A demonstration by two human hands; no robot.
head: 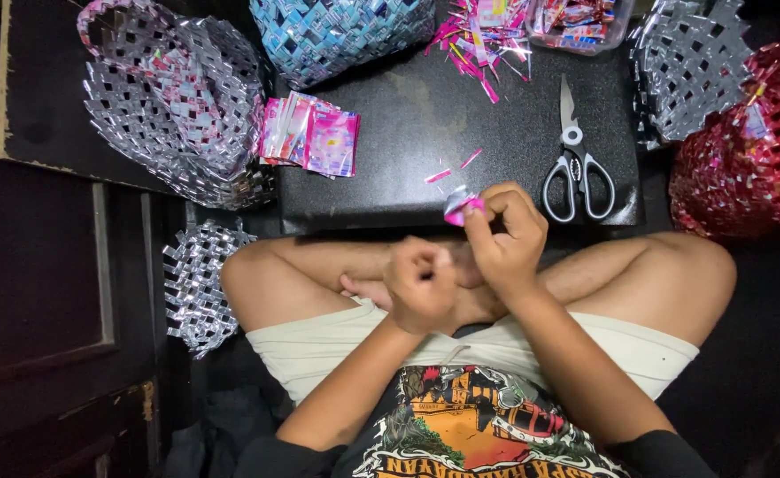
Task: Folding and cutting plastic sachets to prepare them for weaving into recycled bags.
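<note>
Right hand (507, 232) pinches a small pink foil wrapper strip (457, 206) above the dark bench (408, 115), near the scissors (574, 168). Left hand (421, 283) is fisted, contents not visible. Strip looks light, thin, slippery, easily creased; grip its folded end.

left hand (421, 283): fisted, low | right hand (505, 232): raised, fingertips pinched
</note>
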